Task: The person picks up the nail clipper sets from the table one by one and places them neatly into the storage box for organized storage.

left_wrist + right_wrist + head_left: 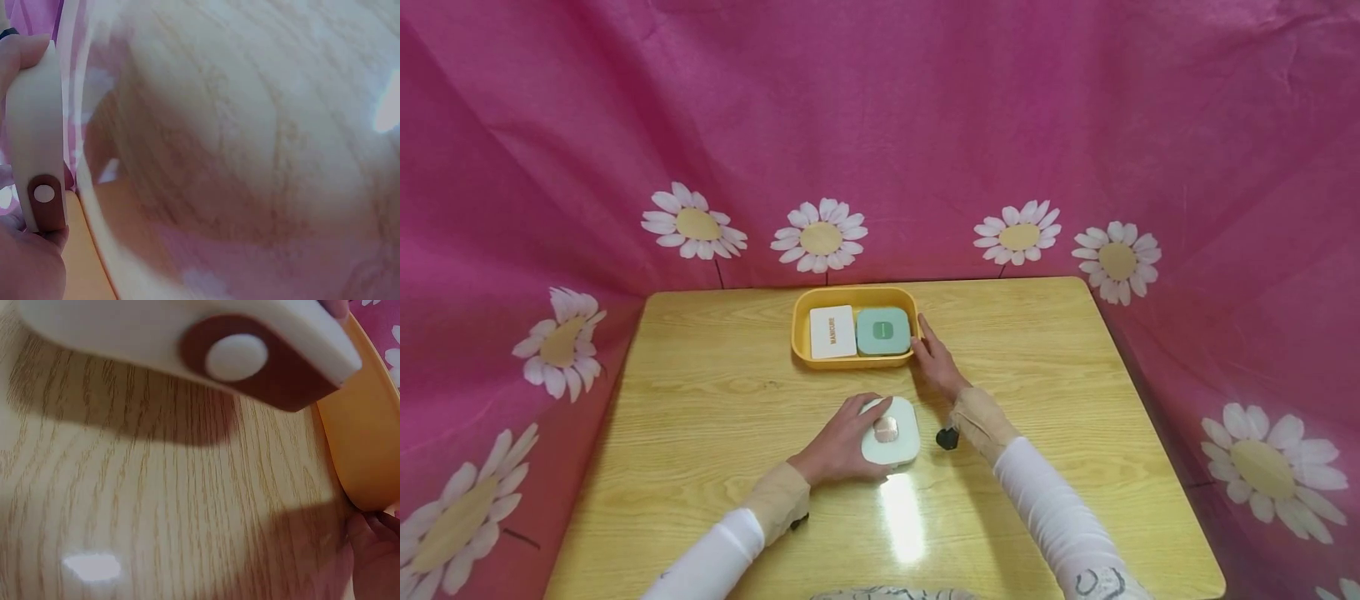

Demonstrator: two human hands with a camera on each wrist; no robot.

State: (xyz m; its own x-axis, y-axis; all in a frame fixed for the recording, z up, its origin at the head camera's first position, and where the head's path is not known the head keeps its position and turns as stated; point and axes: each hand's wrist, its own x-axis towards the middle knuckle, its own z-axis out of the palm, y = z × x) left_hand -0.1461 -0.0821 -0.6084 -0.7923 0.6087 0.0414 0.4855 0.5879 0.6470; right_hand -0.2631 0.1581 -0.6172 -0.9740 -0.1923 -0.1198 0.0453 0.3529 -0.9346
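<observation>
In the head view my left hand [848, 440] grips a white rounded-square case [904, 429] with a shiny pinkish label on its top. The left wrist view shows this case [36, 112] from its side, with a brown snap tab between thumb and fingers. A shadow on the wood below the case [125, 331] shows in the right wrist view, so it is held above the table. My right hand [938, 362] touches the right end of a yellow tray [799, 337], its fingers straight along the outside. Thumb and fingertips [369, 540] meet the tray's corner.
Inside the tray a white box [832, 342] marked MANICURE lies left of a mint green rounded-square case [883, 321]. The tray stands near the back edge of the wooden table [715, 400]. A pink daisy-print curtain [910, 125] hangs behind and at both sides.
</observation>
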